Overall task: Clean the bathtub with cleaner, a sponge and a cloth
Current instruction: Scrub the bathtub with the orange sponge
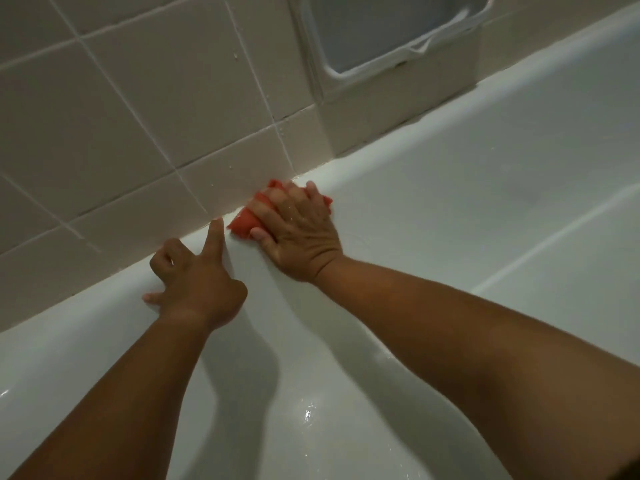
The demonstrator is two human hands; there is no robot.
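Observation:
A red cloth lies bunched on the far rim of the white bathtub, right where the rim meets the tiled wall. My right hand presses down on the cloth, fingers spread over it and thumb at its near edge. My left hand rests on the rim just left of the cloth, index finger stretched toward the wall joint, the other fingers curled, holding nothing. No sponge or cleaner bottle is in view.
Beige wall tiles with white grout rise behind the rim. A recessed white soap niche sits in the wall at the upper right. The wet inner wall of the tub slopes down below my arms.

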